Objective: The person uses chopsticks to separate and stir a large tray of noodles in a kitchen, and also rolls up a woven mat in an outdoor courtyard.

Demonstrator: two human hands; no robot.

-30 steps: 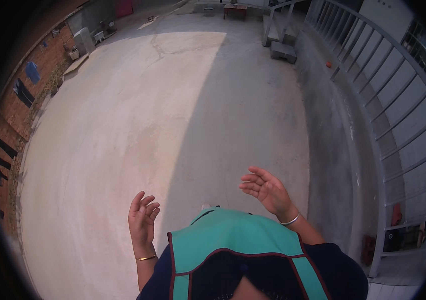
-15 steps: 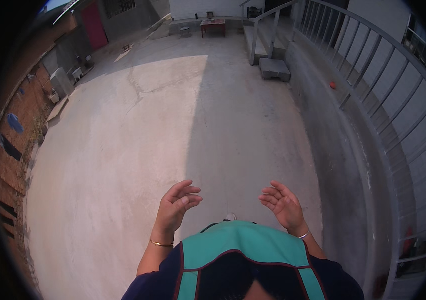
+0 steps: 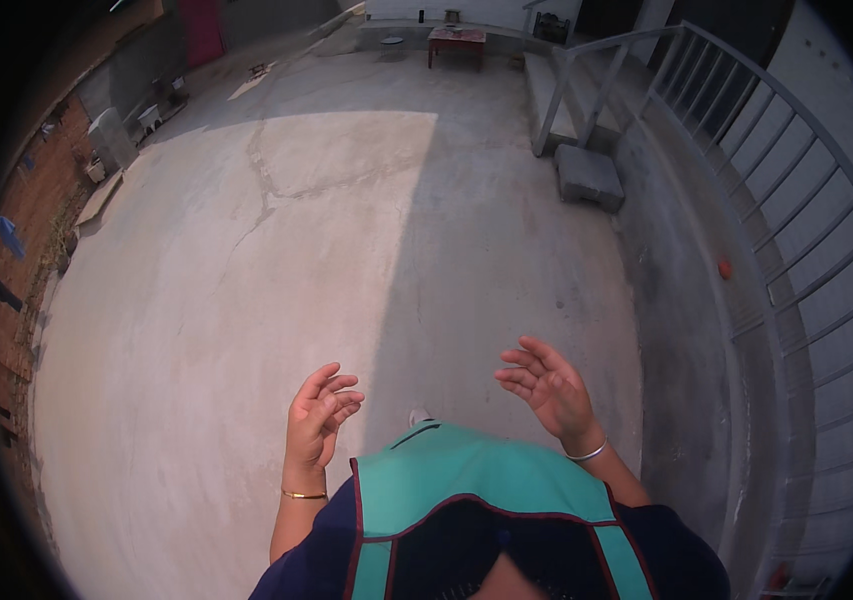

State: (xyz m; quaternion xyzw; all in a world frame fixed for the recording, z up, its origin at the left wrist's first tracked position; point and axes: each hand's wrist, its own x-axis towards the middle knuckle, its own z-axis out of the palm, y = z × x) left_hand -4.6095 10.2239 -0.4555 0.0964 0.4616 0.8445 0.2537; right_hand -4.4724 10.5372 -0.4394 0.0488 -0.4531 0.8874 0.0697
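Observation:
My left hand [image 3: 318, 415] is raised in front of me over the concrete ground [image 3: 196, 290], fingers apart and loosely bent, with nothing in it. A gold-coloured bracelet [image 3: 304, 494] circles that wrist. To the right, my right hand [image 3: 549, 390] is held up too, its palm turned inward and fingers spread, also bare; a silver bracelet [image 3: 588, 452] is on its wrist. Between and below the hands is the green apron [image 3: 476, 470] with dark red trim that I wear. A shoe tip [image 3: 418, 415] shows past its edge.
Concrete steps [image 3: 566, 105] with a metal railing [image 3: 806, 190] rise at the right, and a grey block [image 3: 589, 177] stands at their foot. A low red table [image 3: 456, 45] is at the far end. A brick wall [image 3: 36, 230] runs along the left.
The steps, block and far table have come nearer and shifted right in view. My left hand has shifted left; my right hand sits slightly higher. Both stay empty.

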